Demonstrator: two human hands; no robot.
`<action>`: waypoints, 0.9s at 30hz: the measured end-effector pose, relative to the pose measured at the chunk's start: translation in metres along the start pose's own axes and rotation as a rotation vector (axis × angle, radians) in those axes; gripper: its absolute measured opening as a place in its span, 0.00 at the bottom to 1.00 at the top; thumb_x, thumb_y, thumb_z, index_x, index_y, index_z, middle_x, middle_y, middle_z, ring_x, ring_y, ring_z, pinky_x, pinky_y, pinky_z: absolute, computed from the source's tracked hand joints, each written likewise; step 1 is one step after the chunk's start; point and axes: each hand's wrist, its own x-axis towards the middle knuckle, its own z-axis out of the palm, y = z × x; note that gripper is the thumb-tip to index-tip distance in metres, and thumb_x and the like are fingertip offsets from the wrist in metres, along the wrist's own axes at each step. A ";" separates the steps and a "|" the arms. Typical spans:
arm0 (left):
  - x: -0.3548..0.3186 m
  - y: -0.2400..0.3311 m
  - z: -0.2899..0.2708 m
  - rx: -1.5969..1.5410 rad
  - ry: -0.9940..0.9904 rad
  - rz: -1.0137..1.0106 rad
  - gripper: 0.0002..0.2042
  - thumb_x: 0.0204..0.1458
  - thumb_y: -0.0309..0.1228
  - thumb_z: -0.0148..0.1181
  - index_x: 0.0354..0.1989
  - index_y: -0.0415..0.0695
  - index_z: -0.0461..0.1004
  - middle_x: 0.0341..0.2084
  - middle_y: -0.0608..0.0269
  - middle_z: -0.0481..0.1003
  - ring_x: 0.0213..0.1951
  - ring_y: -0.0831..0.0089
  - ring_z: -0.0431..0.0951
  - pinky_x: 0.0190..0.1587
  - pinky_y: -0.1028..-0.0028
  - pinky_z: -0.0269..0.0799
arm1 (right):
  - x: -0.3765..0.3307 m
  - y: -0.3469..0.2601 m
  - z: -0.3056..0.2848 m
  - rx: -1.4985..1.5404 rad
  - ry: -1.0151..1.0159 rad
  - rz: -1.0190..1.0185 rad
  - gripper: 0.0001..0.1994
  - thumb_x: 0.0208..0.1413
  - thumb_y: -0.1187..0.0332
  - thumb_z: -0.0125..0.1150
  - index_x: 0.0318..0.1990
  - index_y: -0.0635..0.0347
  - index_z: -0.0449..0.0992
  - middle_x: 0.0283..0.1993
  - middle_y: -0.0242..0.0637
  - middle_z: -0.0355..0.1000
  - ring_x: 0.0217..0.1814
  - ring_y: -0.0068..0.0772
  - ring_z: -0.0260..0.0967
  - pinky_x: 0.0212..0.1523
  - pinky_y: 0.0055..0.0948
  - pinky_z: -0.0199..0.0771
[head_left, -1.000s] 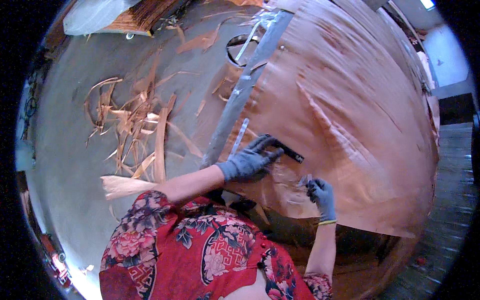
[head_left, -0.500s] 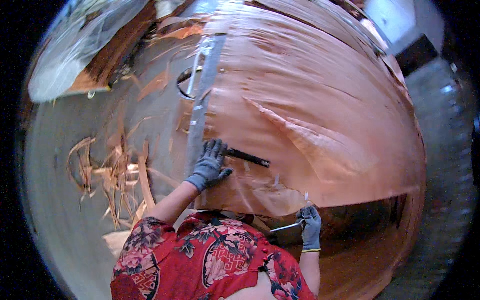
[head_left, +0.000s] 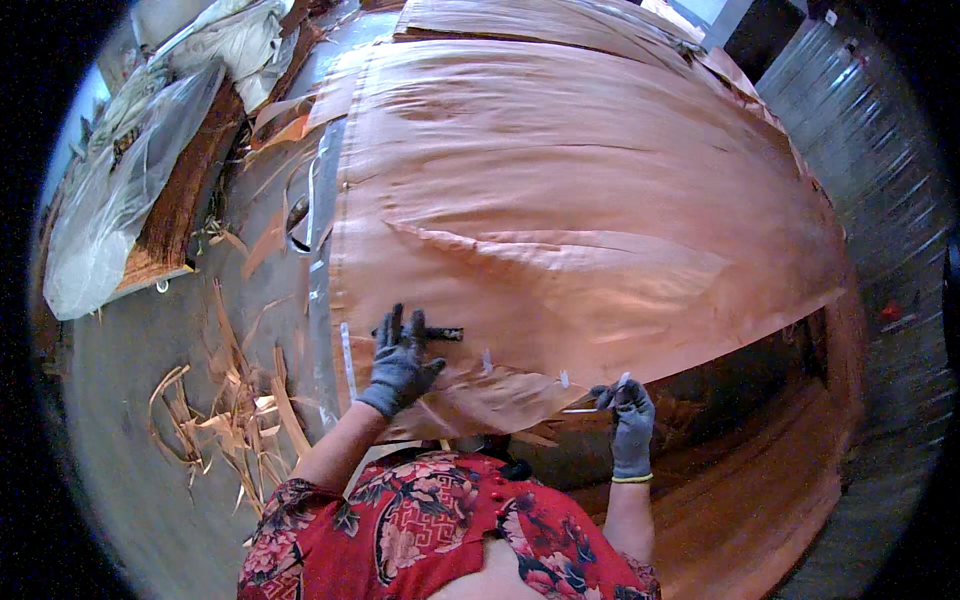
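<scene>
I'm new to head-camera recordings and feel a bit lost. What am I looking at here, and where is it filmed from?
There is no robot here: you see a person's own two hands in grey gloves. A wide fisheye camera worn on the head looks down, which bends straight edges and darkens the corners. The person's red floral top shows at the bottom.

In front lies a large, thin orange-brown sheet, with a raised crease across it. The left hand rests on it with fingers spread, over part of a short black bar. The right hand, at the sheet's near edge, seems to pinch a thin white strip; what it is made of is unclear. Torn scraps lie to the left.
</scene>
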 end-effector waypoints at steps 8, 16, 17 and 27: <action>-0.002 -0.030 0.033 0.158 -0.072 0.094 0.38 0.48 0.52 0.47 0.64 0.44 0.45 0.65 0.49 0.39 0.66 0.49 0.36 0.64 0.51 0.27 | 0.079 0.017 -0.031 0.009 -0.022 0.042 0.08 0.55 0.69 0.55 0.37 0.64 0.72 0.27 0.36 0.72 0.33 0.31 0.70 0.42 0.32 0.69; 0.011 -0.008 -0.010 0.202 -0.111 0.049 0.36 0.44 0.47 0.57 0.61 0.45 0.54 0.58 0.48 0.57 0.65 0.50 0.43 0.64 0.49 0.33 | 0.121 0.017 0.003 0.068 -0.260 0.053 0.08 0.56 0.71 0.53 0.41 0.65 0.72 0.38 0.40 0.73 0.41 0.35 0.72 0.47 0.33 0.70; 0.017 -0.012 -0.014 0.193 -0.054 0.020 0.37 0.43 0.46 0.58 0.61 0.44 0.53 0.57 0.47 0.58 0.65 0.50 0.44 0.64 0.50 0.35 | 0.129 0.019 0.005 0.021 -0.234 0.005 0.09 0.56 0.72 0.53 0.41 0.65 0.72 0.40 0.41 0.73 0.42 0.35 0.71 0.48 0.33 0.69; 0.186 -0.148 -0.032 0.095 0.357 -0.188 0.45 0.41 0.43 0.62 0.64 0.40 0.43 0.62 0.47 0.48 0.65 0.48 0.39 0.64 0.56 0.40 | 0.218 -0.012 0.108 -0.248 -0.433 0.002 0.07 0.56 0.70 0.52 0.36 0.65 0.72 0.40 0.43 0.72 0.42 0.36 0.70 0.39 0.32 0.73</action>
